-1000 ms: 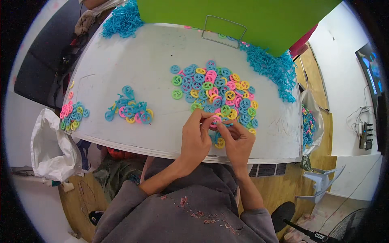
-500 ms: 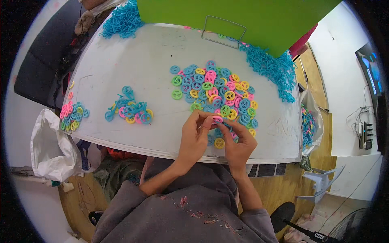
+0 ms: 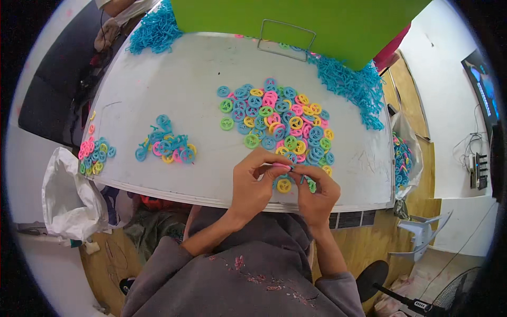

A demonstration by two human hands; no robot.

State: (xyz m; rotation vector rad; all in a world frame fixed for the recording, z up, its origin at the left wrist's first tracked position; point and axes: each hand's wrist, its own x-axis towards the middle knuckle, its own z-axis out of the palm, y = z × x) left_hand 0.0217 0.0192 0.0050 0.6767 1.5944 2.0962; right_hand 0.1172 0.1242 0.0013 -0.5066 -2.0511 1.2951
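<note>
My left hand [image 3: 253, 182] pinches a small pink plastic wheel [image 3: 281, 166] between thumb and forefinger, just above the table's front edge. Facing it, my right hand [image 3: 319, 198] is closed on a thin blue plastic piece [image 3: 302, 179], with a green wheel [image 3: 311, 185] at its lower end. The fingertips of both hands meet where the pink wheel and blue piece come together; the exact joint is hidden. Just beyond my hands spreads a pile of loose wheels [image 3: 265, 111] in blue, pink, yellow and green. Left of it lies a small heap of blue pieces with wheels [image 3: 168, 143].
Blue stick-like pieces [image 3: 348, 87] are heaped at the back right, more [image 3: 154, 31] at the back left. A green box [image 3: 296, 21] with a wire handle [image 3: 285, 39] stands behind. Several wheels [image 3: 95, 153] sit at the left edge. White sacks [image 3: 71, 190] hang beside the table.
My right hand has turned and moved slightly right, bringing the green wheel on the blue piece into sight. The pink wheel has tilted edge-on and dropped slightly in my left hand.
</note>
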